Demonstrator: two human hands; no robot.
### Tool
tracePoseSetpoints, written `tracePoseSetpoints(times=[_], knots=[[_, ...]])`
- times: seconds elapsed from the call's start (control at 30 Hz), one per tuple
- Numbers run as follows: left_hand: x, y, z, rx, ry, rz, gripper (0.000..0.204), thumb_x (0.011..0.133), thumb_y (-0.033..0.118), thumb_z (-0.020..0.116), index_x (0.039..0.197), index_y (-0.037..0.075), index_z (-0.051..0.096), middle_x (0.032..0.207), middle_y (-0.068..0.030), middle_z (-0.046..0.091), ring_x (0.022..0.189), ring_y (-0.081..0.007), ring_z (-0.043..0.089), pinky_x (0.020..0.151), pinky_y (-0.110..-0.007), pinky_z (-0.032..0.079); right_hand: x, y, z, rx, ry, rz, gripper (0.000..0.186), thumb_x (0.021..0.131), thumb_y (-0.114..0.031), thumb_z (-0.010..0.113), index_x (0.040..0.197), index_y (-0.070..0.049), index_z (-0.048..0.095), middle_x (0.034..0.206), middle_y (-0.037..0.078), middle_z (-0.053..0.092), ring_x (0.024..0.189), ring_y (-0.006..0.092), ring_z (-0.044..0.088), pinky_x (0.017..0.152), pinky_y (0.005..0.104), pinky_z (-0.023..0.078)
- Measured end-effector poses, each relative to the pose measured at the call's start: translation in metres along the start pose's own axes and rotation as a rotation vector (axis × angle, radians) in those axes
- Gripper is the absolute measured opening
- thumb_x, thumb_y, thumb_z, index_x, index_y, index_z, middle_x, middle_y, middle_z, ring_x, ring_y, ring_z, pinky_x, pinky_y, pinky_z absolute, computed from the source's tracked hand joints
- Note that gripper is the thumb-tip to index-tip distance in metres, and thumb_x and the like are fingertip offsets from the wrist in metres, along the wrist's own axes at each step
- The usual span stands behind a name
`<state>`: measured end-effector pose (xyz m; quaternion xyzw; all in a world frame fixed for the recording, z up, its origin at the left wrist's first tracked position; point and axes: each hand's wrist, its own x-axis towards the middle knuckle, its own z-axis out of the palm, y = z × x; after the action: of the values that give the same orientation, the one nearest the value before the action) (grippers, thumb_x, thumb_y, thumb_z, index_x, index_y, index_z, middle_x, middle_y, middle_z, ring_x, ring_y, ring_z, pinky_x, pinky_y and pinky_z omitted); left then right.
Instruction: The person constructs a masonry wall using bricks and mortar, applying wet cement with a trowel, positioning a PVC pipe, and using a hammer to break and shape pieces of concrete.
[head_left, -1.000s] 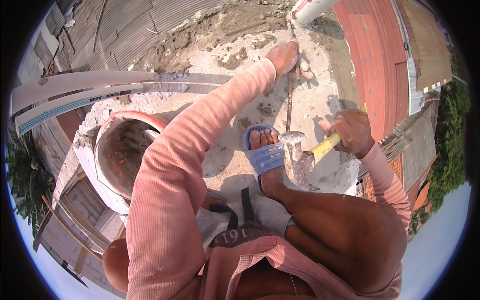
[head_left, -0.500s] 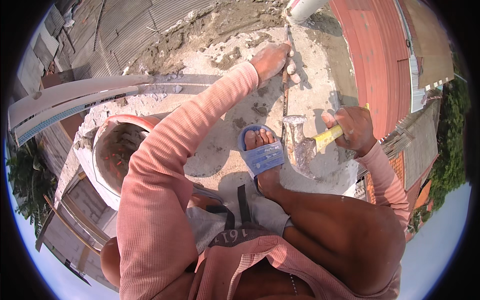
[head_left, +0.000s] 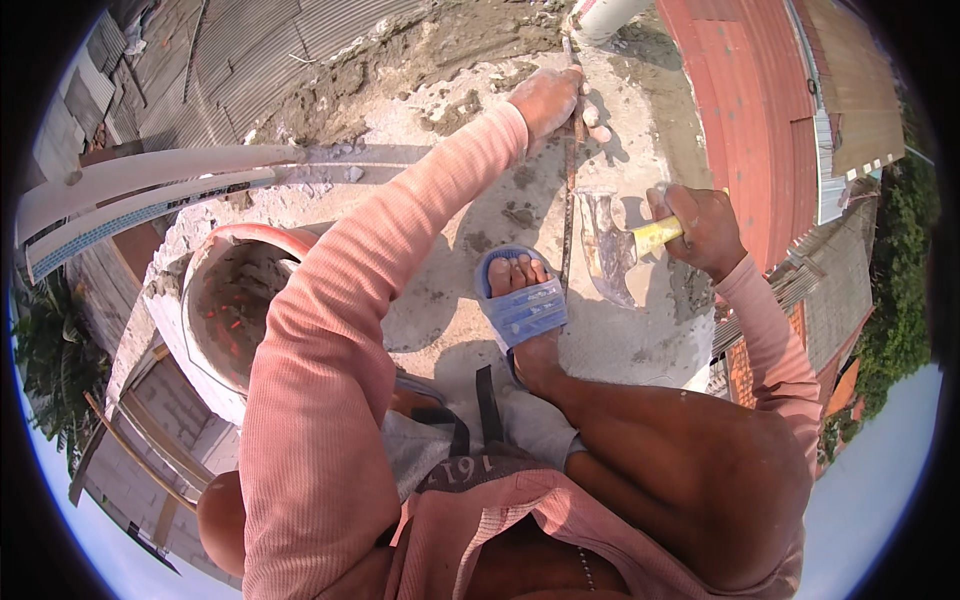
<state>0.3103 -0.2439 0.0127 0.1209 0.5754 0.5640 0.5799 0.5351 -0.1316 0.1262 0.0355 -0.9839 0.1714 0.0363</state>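
Note:
My left hand (head_left: 547, 104) reaches far forward, closed round a thin rusty metal rod (head_left: 579, 128). Part of the rod sticks out beyond the fist toward the white pipe, and a narrow brown line continues down the slab toward my foot. Low over the slab, my right hand (head_left: 704, 232) grips the yellow handle of a hammer (head_left: 606, 250). Its worn head, crusted with pale mortar, hangs between the hand and my blue-sandalled foot (head_left: 522, 295), apart from the rod. Small pale lumps (head_left: 598, 132) lie beside the left fingers.
A mortar-smeared bucket (head_left: 205, 310) stands at the left, partly behind my left sleeve. A white pipe (head_left: 605, 18) rises at the far end of the rough concrete slab (head_left: 440, 250). Red metal roofing (head_left: 745, 120) borders the right, grey corrugated sheets (head_left: 260, 55) the far left.
The hammer and my right hand have moved slightly farther away, and the hammer head has turned a little. My left hand has shifted slightly forward with the rod, which is tilted differently.

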Motion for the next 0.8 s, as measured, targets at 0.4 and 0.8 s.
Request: tracePoseSetpoints(times=[0.4, 0.8], knots=[[-0.013, 0.009, 0.001, -0.097, -0.027, -0.071, 0.033, 0.107, 0.030, 0.039, 0.095, 0.002, 0.052, 0.075, -0.0061, 0.058, 0.067, -0.0197, 0.065, 0.066, -0.038, 0.057, -0.008, -0.004, 0.008, -0.111, -0.304, 0.236, 0.018, 0.077, -0.015, 0.069, 0.082, -0.010, 0.053, 0.068, 0.007, 0.061, 0.061, 0.0287, 0.065, 0.052, 0.0410, 0.048], [0.015, -0.023, -0.015, -0.002, -0.056, -0.026, 0.032, 0.108, 0.030, 0.036, 0.098, 0.003, 0.051, 0.076, -0.0087, 0.063, 0.072, -0.0235, 0.071, 0.070, -0.039, 0.061, -0.023, -0.007, 0.011, 0.095, 0.010, -0.130, 0.019, 0.082, -0.022, 0.069, 0.095, -0.012, 0.060, 0.078, 0.006, 0.068, 0.064, 0.0275, 0.067, 0.054, 0.0420, 0.050]])
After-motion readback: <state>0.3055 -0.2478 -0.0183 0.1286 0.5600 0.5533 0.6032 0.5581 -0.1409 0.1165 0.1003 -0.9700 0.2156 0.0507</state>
